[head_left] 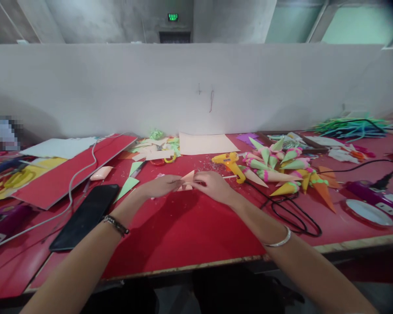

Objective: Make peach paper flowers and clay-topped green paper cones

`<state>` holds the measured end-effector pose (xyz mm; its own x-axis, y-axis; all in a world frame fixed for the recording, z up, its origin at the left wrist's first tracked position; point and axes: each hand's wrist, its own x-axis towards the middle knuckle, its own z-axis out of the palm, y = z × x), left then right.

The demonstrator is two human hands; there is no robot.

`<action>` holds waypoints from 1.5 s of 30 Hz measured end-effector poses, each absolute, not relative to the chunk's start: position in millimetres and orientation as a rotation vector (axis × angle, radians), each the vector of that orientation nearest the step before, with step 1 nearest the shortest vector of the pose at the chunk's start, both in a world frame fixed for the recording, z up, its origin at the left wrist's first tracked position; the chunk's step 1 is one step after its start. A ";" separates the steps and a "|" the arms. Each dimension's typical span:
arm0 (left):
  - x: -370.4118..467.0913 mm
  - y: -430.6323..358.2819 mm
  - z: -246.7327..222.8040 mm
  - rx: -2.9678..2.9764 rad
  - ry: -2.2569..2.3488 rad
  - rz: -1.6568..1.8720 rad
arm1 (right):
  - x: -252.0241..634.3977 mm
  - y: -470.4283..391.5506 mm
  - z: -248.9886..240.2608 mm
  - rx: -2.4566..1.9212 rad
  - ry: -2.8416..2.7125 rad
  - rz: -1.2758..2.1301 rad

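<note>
Between my two hands, low over the red table [170, 235], is a small piece of peach paper [187, 178] with a pointed top. My left hand [160, 185] grips its left side with fingers pressed together. From the right, my right hand [214, 186] has its fingers curled onto the same paper. How the paper is folded is partly hidden by my fingers. A yellow hot glue gun [229, 163] lies just beyond my right hand. Left of my left hand lie light green paper pieces [127, 187] and a craft knife [138, 169].
A pile of paper cones [275, 163] lies to the right, with a black cable [296, 218] below it. A black phone [85, 218] and a red board [75, 170] lie left. A peach sheet [206, 144] rests by the wall. Purple power strips [376, 196] sit near both sides.
</note>
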<state>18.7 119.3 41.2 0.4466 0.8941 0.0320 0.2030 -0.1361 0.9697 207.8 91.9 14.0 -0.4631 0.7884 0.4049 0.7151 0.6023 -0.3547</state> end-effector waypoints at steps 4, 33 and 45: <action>14.1 124.1 28.2 1.731 0.694 0.379 | 210.4 91.6 15.9 -1.183 -2.371 0.238; 16.6 112.9 20.8 2.385 0.963 0.445 | 210.3 88.8 13.7 -1.126 -2.423 0.169; 12.8 111.8 27.0 2.889 1.066 0.282 | 209.3 83.2 20.7 -1.075 -2.324 0.547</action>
<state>12.8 111.8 27.0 0.7458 0.6483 0.1533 0.6393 -0.7612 0.1089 209.3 83.2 20.7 -0.5514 0.7846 0.2837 0.5757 0.6039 -0.5512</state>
